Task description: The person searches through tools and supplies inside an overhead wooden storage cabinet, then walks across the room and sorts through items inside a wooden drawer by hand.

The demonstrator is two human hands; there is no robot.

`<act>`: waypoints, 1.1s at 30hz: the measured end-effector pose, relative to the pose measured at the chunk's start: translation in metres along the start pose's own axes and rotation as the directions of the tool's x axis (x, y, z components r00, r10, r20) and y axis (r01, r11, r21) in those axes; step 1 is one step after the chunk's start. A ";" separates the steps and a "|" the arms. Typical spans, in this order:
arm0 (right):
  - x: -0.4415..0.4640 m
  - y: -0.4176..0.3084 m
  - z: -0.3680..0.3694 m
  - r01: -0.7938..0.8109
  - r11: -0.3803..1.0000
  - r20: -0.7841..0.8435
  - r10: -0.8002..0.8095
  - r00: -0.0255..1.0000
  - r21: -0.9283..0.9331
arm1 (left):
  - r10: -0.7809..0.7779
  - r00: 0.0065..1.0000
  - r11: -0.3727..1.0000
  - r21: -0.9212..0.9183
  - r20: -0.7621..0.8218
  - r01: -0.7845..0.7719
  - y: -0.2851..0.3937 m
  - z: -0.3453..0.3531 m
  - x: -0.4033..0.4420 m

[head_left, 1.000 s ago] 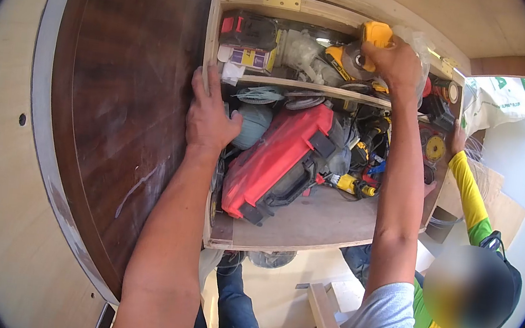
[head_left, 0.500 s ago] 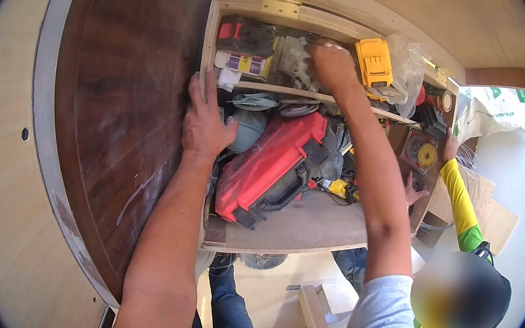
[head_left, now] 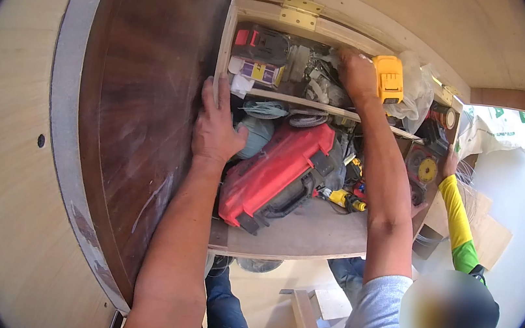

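Note:
My left hand [head_left: 218,126] rests on the left wall of a wooden tool box [head_left: 225,48], fingers stretched over its edge and thumb apart. Inside the narrow upper compartment, my right hand [head_left: 356,77] has its fingers curled down beside a clear plastic bag of small metal parts [head_left: 324,88]; its fingertips are hidden, so what they grip cannot be made out. Just right of that hand is a yellow battery pack [head_left: 388,79]. A black and red battery pack [head_left: 261,44] and a small purple and yellow carton [head_left: 262,72] lie at the compartment's left end.
Below the divider [head_left: 328,108] lie a red tool case [head_left: 277,176], a yellow-handled tool [head_left: 345,199] and cutting discs [head_left: 422,167]. Brown board [head_left: 146,97] stands along the left. A co-worker's hand [head_left: 451,162] holds the box's right side; a yellow and green sleeve [head_left: 459,214] follows.
My right hand has shifted rightward along the upper compartment, uncovering more of the small metal parts. My left hand stays on the box wall. The view has shifted slightly.

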State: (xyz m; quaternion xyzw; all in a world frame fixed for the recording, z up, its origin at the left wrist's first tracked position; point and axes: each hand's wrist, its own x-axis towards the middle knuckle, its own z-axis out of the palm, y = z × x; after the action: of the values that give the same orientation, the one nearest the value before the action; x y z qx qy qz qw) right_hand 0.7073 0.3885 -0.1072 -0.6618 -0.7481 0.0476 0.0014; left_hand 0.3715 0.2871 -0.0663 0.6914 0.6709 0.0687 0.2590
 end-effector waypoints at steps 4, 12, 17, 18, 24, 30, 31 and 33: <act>-0.016 0.008 -0.012 0.033 0.999 -0.180 -0.036 0.983 -0.019 | 0.018 1.000 1.000 -0.017 -0.014 -0.018 -0.001 0.000 -0.001; -0.029 -0.019 -0.056 0.079 0.988 -0.038 -0.085 0.996 -0.134 | 0.012 1.000 1.000 0.012 -0.008 -0.012 -0.002 0.001 -0.001; -0.016 -0.029 -0.029 0.216 0.948 -0.007 -0.224 0.974 -0.235 | 0.015 1.000 1.000 0.000 -0.013 -0.015 -0.002 0.001 -0.002; -0.013 -0.027 -0.015 0.275 0.922 0.012 -0.283 0.959 -0.274 | 0.019 1.000 1.000 -0.004 -0.017 -0.019 -0.002 0.001 -0.001; -0.002 -0.029 0.024 0.310 0.877 0.202 -0.250 0.947 -0.366 | 0.017 1.000 1.000 0.010 -0.010 -0.016 -0.002 0.002 -0.001; -0.003 -0.030 0.021 0.335 0.880 0.199 -0.281 0.939 -0.338 | 0.002 1.000 1.000 -0.002 0.000 -0.002 -0.002 0.001 -0.001; -0.002 -0.030 0.023 0.316 0.889 0.198 -0.262 0.945 -0.332 | 0.006 1.000 1.000 -0.012 -0.001 -0.006 -0.002 0.001 0.000; -0.001 -0.031 0.027 0.281 0.905 0.198 -0.226 0.954 -0.319 | 0.010 1.000 0.999 -0.032 -0.001 -0.010 -0.002 0.000 -0.001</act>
State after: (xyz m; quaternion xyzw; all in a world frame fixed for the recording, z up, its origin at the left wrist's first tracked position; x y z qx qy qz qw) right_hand 0.6753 0.3824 -0.1314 -0.5430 -0.8224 -0.0323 -0.1665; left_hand 0.3693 0.2856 -0.0670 0.6905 0.6665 0.0811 0.2692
